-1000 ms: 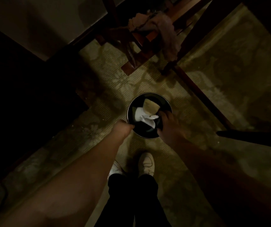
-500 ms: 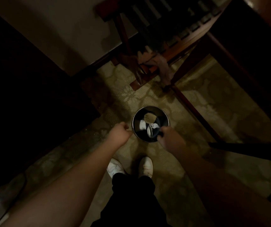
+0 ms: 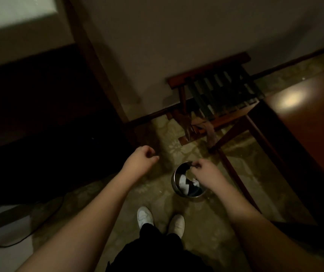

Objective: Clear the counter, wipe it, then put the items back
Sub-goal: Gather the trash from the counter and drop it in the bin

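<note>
The waste bin, lower centre, is judged light and rigid; its rim is best gripped. Right hand pinches its dark liner; left hand is loosely curled, empty.

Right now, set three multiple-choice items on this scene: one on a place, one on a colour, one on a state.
1. Where does the metal bin stand?
A. on the carpet beside the table leg
B. on the table
C. on the slatted rack

2. What colour are the shoes?
A. red
B. white
C. black

3. What is the left hand doing?
A. gripping the bin's rim
B. loosely curled, holding nothing
C. holding a cloth

Key: 1 A, the bin sits on the patterned floor; 2 B, both shoes look pale white; 3 B, the hand is clear of the bin.
</note>
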The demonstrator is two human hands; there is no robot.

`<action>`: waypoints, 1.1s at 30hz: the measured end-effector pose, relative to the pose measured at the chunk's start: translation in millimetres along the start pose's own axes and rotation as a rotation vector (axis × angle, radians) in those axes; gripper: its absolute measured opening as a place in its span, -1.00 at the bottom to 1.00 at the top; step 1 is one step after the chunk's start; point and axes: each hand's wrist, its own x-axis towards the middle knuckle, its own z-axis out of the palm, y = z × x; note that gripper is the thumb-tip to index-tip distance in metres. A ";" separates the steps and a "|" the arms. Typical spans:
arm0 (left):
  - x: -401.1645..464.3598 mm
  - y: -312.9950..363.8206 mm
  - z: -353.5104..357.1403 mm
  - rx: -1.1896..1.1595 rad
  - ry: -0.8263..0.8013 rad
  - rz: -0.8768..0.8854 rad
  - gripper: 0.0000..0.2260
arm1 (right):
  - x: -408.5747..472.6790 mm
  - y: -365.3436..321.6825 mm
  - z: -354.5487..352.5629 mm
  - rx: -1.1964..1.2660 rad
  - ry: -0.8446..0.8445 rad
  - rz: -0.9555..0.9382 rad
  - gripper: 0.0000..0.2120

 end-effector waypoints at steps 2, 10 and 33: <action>-20.2 4.8 -24.0 0.001 0.060 0.000 -0.74 | -14.9 -20.0 -11.7 -0.057 0.014 -0.069 -0.71; -96.3 -7.5 -106.8 0.116 0.268 0.013 -0.71 | -62.2 -98.4 -45.4 -0.269 0.008 -0.355 -0.65; -194.1 -103.7 -306.2 0.047 0.649 0.074 -0.76 | -141.8 -339.7 -47.3 -0.318 -0.045 -0.819 -0.87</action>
